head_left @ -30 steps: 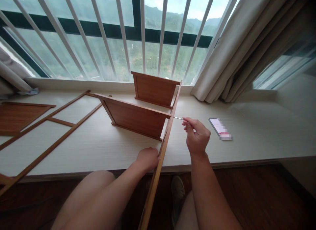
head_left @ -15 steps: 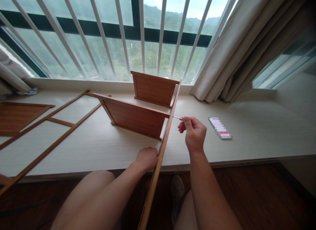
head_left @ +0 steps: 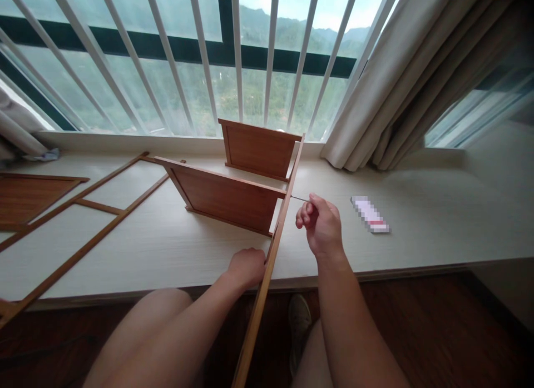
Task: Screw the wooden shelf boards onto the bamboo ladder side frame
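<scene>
My left hand [head_left: 247,267] is closed round the lower stretch of a long wooden rail [head_left: 267,274], which slants from the window side down past the ledge's front edge. Two brown wooden shelf panels, a nearer one [head_left: 221,196] and a farther one [head_left: 259,150], meet this rail on its left side. My right hand [head_left: 324,224] pinches a thin metal rod, apparently a hex key [head_left: 299,198], between thumb and forefinger. Its far tip meets the rail's right side, level with the nearer panel's top edge. The end inside my fingers is hidden.
A ladder-like wooden frame [head_left: 100,227] lies at the left on the pale window ledge [head_left: 417,221], with another brown panel [head_left: 37,196] beyond it. A phone-like object with a blurred face [head_left: 370,214] lies right of my hand. White bars [head_left: 237,71] and a curtain [head_left: 387,82] stand behind.
My right hand has shifted slightly left and turned on the hex key, its other fingers now more loosely curled. My left hand keeps its hold, and the rail stays in place.
</scene>
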Motion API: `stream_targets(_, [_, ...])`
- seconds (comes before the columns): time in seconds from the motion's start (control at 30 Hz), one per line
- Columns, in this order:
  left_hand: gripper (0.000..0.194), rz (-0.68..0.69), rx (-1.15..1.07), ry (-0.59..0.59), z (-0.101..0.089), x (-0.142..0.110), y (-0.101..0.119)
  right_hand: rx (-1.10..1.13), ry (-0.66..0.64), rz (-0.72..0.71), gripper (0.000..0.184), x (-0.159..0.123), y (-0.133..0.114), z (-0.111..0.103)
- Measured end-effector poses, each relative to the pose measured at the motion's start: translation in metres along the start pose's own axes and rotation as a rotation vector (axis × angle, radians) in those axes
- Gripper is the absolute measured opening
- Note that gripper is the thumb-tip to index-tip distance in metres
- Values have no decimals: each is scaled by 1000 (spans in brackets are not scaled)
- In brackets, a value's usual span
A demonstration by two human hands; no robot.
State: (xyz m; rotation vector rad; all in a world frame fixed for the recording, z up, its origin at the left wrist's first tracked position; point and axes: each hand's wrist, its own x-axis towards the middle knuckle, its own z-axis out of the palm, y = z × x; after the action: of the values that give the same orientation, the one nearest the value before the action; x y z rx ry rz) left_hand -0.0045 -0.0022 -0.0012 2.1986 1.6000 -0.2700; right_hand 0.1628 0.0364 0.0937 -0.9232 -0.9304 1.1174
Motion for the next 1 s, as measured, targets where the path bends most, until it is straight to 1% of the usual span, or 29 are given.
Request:
stream_targets(0.07, [58,-14,-3,-3,-1,0,0,-63,46,-56,38,0,1,-3])
stream_targets(0.23, [58,-3,-7,14,0,0,-1,-359,119,-229,36,2,3,-14])
stream_targets(0.33, [58,-3,-11,11,1,0,-1,-433,142,-327,31,2,4,-19])
stream_targets(0.43, [58,6,-14,3,0,0,-1,-463,181,-392,29,1,6,-18])
stream_targets(0.57, [58,12,-11,1,-1,0,-1,-437,235,-406,29,0,8,-11])
stream_targets(0.7, [58,-1,-14,-4,0,0,-1,-422,235,-417,28,-2,10,-5])
stream_targets(1.0, [57,5,-5,28,4,1,-2,-358,273,-416,29,0,14,-3])
